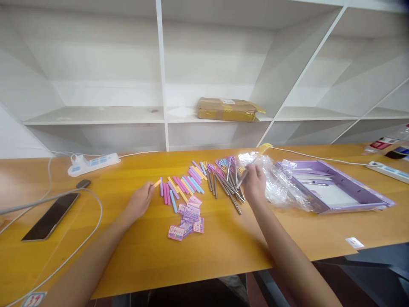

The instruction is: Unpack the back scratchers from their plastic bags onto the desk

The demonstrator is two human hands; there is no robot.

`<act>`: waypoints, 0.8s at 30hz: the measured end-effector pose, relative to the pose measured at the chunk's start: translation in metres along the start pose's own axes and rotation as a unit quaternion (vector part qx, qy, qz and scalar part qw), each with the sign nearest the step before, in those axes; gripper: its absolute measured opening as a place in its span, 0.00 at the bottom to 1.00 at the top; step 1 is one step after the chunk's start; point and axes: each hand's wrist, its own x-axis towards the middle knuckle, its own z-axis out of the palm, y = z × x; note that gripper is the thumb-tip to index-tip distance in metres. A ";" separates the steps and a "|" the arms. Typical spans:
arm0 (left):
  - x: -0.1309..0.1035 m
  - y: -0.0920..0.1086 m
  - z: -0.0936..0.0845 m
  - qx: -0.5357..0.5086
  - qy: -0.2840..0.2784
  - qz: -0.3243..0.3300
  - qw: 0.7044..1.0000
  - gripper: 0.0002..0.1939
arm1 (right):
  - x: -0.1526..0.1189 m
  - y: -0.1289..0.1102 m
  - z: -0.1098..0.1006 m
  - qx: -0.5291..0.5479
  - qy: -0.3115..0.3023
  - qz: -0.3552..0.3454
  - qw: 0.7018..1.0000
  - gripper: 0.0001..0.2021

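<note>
"Orange-brown wood along the near edge, that's the worktop (230,251), and closest on it sits a loose heap of pink and purple cards (191,212)."

"Thin and flat, by the look of them, and overlapping, so I'd lift one by its edge. Where's the left hand (140,202)?"

"Left of the cards and a touch farther out, finger and thumb pinching a yellow tube (157,183) near one end, the free end poking towards the loose tubes (188,184): pink, purple, blue and yellow, lying in rough rows."

"Light and fairly stiff, I'd judge, and round enough to roll. Round the middle is the safe hold. Other side?"

"Right hand (255,183) closed around a yellow-clawed rod (264,148), claw pointing away, bare metal slanting back over the pile of clawed rods (230,192)!"

"Those shafts look rigid and slick, the claws probably the weaker end, so hold the metal. They cross each other, mind; one could drag its neighbour."

"And see the clear plastic wrap (277,183), crumpled just beside that right hand, crowding it and reaching the purple tray (351,187)."

"Soft stuff, could snag a claw. Anything behind?"

"White power strip (100,162) at the back left, then a taped cardboard box (225,109) up on the shelf (137,111), well out of the way."
</note>
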 end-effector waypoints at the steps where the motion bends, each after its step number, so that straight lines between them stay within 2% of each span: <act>1: -0.005 0.006 0.002 -0.025 0.003 0.032 0.999 0.18 | -0.011 -0.005 0.014 0.054 -0.062 0.048 0.995 0.20; 4: -0.016 0.022 0.013 -0.060 0.010 0.096 0.994 0.17 | -0.045 -0.012 0.050 0.143 -0.226 0.145 0.953 0.19; 7: -0.021 0.028 0.024 -0.052 0.011 0.131 0.990 0.14 | -0.073 0.000 0.068 0.164 -0.292 0.170 0.927 0.19; 9: -0.022 0.028 0.029 -0.050 0.008 0.152 0.987 0.14 | -0.084 0.011 0.070 0.159 -0.303 0.178 0.923 0.21; 12: -0.020 0.028 0.032 -0.052 0.003 0.171 0.984 0.15 | -0.089 0.023 0.065 0.157 -0.286 0.186 0.927 0.21; 17: -0.020 0.031 0.031 -0.059 -0.003 0.203 0.977 0.17 | -0.078 0.022 0.057 0.169 -0.270 0.190 0.929 0.16; 24: -0.022 0.031 0.029 -0.070 -0.044 0.185 0.979 0.19 | -0.082 0.024 0.059 0.180 -0.297 0.192 0.918 0.14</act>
